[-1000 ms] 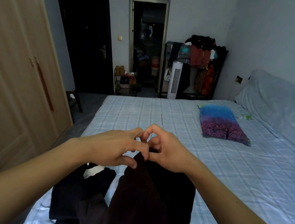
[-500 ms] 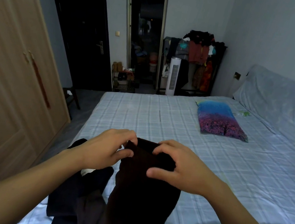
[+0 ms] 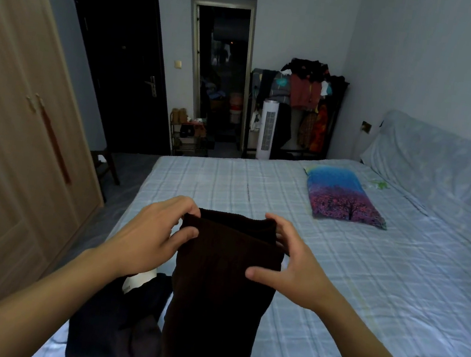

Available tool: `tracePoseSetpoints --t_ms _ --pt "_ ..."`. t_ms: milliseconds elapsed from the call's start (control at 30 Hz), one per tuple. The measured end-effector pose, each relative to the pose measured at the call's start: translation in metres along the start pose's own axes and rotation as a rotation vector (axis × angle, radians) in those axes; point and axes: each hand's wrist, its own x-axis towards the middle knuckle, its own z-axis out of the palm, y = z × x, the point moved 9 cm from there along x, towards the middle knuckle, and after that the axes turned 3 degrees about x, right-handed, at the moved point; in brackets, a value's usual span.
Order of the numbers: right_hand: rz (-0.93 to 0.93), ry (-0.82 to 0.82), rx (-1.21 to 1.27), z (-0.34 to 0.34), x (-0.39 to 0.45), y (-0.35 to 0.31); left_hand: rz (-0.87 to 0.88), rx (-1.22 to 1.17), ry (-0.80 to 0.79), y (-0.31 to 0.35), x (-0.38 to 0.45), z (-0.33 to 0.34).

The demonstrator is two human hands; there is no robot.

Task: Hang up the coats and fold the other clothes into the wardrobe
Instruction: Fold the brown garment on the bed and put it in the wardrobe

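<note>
Two hands are up in front of the person, and both hold one dark brown knitted garment (image 3: 222, 282). It hangs straight down from its top edge, above the near part of the bed (image 3: 334, 283).

The left hand (image 3: 150, 239) grips the top left corner. Its fingers curl over the edge and its thumb presses on the front. The right hand (image 3: 291, 268) holds the top right corner. Its fingers are tucked behind the cloth and its thumb sticks out across the front. Both arms reach forward, bare to the elbow, with the hands at about the same height and a garment's width apart.

Under the left arm lies one pile of dark clothes (image 3: 117, 319) on the bed, with a bit of white showing in it. I cannot tell how many pieces are in the pile.

There is one wardrobe (image 3: 14, 147) along the left side, and its doors are closed. One bright pillow (image 3: 343, 196), blue on top and pink below with a tree on it, lies further up the bed. At the far wall I count one dark door (image 3: 116, 70), one open doorway (image 3: 219, 70), one white tower fan (image 3: 266, 128) and one clothes rack (image 3: 301, 109) stuffed with clothes.
</note>
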Motion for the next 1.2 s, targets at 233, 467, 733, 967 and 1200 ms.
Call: tracePoseSetpoints --t_ms 233,467,733,967,1200 --pt "-0.026 0.022 0.199 0.01 0.003 0.0 -0.133 -0.247 0.076 -0.01 -0.01 -0.009" --pt "-0.083 0.186 0.38 0.005 0.013 -0.017 -0.129 -0.435 0.054 -0.005 -0.015 -0.021" --pt "-0.158 0.228 0.469 -0.016 0.039 -0.071 -0.297 -0.689 0.026 -0.019 -0.01 -0.012" --pt "-0.254 0.217 0.466 -0.045 0.052 -0.118 -0.212 -0.725 0.229 -0.006 0.018 -0.055" --pt "-0.476 0.318 0.437 -0.098 0.093 -0.223 -0.21 -0.388 0.486 0.028 0.077 -0.175"
